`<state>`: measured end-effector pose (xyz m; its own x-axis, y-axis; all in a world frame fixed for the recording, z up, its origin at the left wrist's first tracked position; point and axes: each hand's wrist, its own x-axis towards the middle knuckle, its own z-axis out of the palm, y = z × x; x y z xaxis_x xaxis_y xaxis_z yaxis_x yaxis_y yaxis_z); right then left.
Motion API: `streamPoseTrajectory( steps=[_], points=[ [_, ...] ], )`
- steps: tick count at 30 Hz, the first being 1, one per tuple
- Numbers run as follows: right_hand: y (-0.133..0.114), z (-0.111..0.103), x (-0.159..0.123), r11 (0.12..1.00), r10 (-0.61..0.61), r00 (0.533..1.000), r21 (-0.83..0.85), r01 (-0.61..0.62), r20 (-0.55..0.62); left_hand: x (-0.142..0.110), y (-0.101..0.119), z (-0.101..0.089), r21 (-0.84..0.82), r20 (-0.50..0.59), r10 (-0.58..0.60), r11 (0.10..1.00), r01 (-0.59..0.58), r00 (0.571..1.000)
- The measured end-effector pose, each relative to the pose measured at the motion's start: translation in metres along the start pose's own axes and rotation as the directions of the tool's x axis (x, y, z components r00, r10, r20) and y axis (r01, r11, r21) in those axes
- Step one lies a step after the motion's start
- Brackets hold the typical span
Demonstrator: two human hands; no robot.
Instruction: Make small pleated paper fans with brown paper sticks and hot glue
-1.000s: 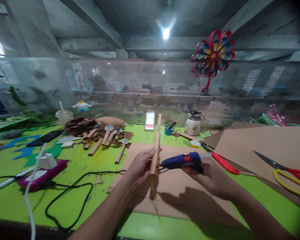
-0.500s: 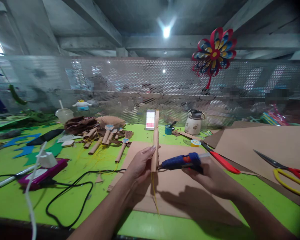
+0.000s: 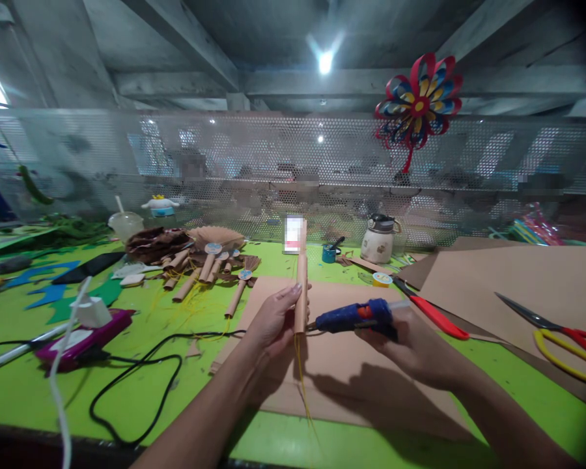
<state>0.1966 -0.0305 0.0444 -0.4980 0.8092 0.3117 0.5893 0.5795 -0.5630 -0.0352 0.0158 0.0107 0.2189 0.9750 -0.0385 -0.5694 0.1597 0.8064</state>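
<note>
My left hand (image 3: 278,319) is closed around a rolled brown paper tube (image 3: 301,309), held upright above a large sheet of brown paper (image 3: 342,365). A yellow thread (image 3: 300,374) dangles from the tube's lower end. In my right hand (image 3: 415,345) is a blue glue gun (image 3: 354,316), pointing left. Its nozzle is at the tube's lower right side; whether it touches cannot be told. A clear glue stick (image 3: 399,304) sticks out of its back.
Finished paper handles with yellow threads (image 3: 209,267) lie at the left back. A purple power strip (image 3: 85,342) and black cable (image 3: 127,436) are at the left. Scissors with red handles (image 3: 439,316), more scissors (image 3: 566,342) and brown sheets (image 3: 512,280) lie right. A flask (image 3: 377,241) stands behind.
The tube has shifted slightly left and up in my left hand, its top now nearer the blurred white rectangle. My right hand and the glue gun have hardly moved.
</note>
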Motion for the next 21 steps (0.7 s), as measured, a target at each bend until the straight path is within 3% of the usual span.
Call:
streamPoseTrajectory(
  steps=[4,13,21],
  points=[
    [0.0,-0.0003,-0.0006,0.999,-0.04,0.999,-0.027,0.04,0.015,-0.0002,0.0003,0.0005,0.004,-0.01,-0.013,1.0,0.013,1.0],
    [0.0004,-0.0009,0.0005,1.0,0.011,1.0,0.012,-0.011,0.003,-0.001,0.0011,0.0019,0.01,-0.019,-0.002,1.0,0.003,1.0],
    [0.0026,-0.0067,0.0,1.0,0.009,0.997,0.007,-0.009,0.077,-0.0022,0.0018,0.0022,-0.012,-0.083,-0.016,1.0,0.015,0.996]
  ],
)
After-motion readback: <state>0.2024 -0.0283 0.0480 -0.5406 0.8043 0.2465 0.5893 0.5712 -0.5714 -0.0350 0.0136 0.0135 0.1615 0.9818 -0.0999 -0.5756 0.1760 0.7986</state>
